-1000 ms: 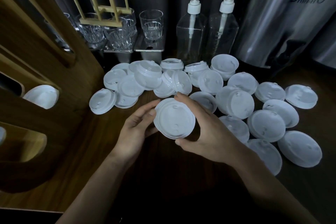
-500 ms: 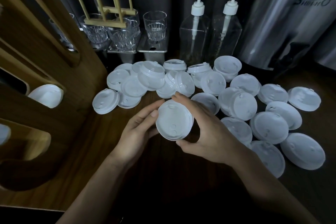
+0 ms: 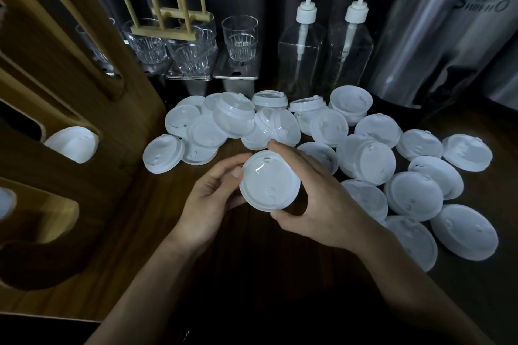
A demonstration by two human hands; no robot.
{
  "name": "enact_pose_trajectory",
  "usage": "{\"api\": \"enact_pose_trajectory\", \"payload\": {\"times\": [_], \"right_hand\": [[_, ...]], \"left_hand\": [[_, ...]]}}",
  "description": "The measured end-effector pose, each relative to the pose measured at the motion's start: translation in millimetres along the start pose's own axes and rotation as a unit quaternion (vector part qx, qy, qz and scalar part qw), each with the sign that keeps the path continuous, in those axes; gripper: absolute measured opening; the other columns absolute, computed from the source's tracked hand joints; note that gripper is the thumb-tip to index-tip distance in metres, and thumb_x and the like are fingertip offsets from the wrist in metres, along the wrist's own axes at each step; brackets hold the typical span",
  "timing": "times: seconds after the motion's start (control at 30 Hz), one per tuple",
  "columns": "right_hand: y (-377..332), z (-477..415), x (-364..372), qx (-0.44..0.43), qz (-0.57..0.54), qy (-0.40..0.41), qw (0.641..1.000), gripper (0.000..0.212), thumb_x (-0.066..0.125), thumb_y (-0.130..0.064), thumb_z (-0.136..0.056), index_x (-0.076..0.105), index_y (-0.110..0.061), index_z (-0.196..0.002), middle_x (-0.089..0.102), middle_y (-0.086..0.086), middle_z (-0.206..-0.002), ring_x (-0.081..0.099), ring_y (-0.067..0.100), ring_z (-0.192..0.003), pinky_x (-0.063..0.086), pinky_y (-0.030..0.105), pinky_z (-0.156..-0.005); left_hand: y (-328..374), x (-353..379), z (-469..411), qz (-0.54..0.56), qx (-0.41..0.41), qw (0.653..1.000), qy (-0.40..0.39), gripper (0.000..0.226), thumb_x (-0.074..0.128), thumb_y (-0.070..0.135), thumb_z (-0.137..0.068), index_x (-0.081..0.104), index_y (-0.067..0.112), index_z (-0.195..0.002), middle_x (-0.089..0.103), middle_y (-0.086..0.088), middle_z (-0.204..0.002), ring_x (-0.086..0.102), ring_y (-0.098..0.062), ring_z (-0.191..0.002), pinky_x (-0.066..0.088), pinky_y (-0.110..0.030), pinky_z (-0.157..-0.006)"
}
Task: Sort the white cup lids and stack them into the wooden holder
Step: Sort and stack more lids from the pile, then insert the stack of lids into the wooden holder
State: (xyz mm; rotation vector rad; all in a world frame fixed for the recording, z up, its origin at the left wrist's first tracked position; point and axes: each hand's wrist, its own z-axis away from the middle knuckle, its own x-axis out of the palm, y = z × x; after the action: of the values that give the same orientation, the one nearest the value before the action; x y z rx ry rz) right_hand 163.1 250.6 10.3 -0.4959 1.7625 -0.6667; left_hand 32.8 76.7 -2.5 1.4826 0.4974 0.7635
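Observation:
Both hands hold one white cup lid (image 3: 269, 180) above the dark wooden table, in the middle of the view. My right hand (image 3: 316, 199) grips it with fingers over the top edge and thumb under the lower edge. My left hand (image 3: 213, 196) holds its left rim with thumb and fingers. Several more white lids (image 3: 364, 159) lie scattered behind and to the right. The wooden holder (image 3: 56, 87) stands at the left, with a lid (image 3: 73, 143) showing in one of its slots.
Clear glasses (image 3: 239, 38) and a wooden peg rack (image 3: 165, 28) stand at the back. Two pump bottles (image 3: 301, 45) stand beside a steel container (image 3: 448, 36) at the back right. A loose lid (image 3: 163, 153) lies close to the holder.
The lid held in both hands has tilted slightly and my hands have shifted little. The view has moved a bit, so everything sits slightly lower in frame.

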Motion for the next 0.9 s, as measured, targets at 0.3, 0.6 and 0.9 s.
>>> {"api": "enact_pose_trajectory", "payload": {"times": [0.3,0.6,0.9], "right_hand": [[-14.6,-19.3,13.0,0.060,-0.145,0.128,0.979,0.043,0.071,-0.036,-0.097,0.064,-0.022,-0.137,0.069,-0.015,-0.122,0.066,0.005,-0.113,0.059,0.036,-0.093],[-59.3,-46.8,19.8,0.082,-0.260,0.110,0.956,0.028,0.071,-0.034,-0.096,0.074,-0.025,-0.123,0.078,-0.009,-0.112,0.073,0.012,-0.107,0.060,0.048,-0.095],[-130.7,-68.7,28.9,0.062,-0.312,0.141,0.937,0.034,0.071,-0.035,-0.088,0.076,-0.026,-0.120,0.078,-0.012,-0.111,0.072,0.005,-0.108,0.056,0.021,-0.089]], "left_hand": [[27.7,-19.4,13.8,-0.018,0.051,0.998,0.045,0.028,0.050,0.014,-0.105,0.066,0.018,-0.127,0.077,0.010,-0.118,0.073,-0.010,-0.111,0.061,-0.025,-0.084],[81.7,-62.1,34.6,-0.135,0.108,0.983,0.054,0.036,0.054,0.030,-0.099,0.068,0.021,-0.131,0.074,0.011,-0.126,0.068,-0.005,-0.119,0.054,-0.014,-0.088],[140.5,-110.1,60.5,-0.345,0.185,0.914,0.106,0.030,0.059,0.029,-0.104,0.073,0.027,-0.130,0.072,0.015,-0.117,0.064,0.003,-0.111,0.046,-0.005,-0.088]]}}
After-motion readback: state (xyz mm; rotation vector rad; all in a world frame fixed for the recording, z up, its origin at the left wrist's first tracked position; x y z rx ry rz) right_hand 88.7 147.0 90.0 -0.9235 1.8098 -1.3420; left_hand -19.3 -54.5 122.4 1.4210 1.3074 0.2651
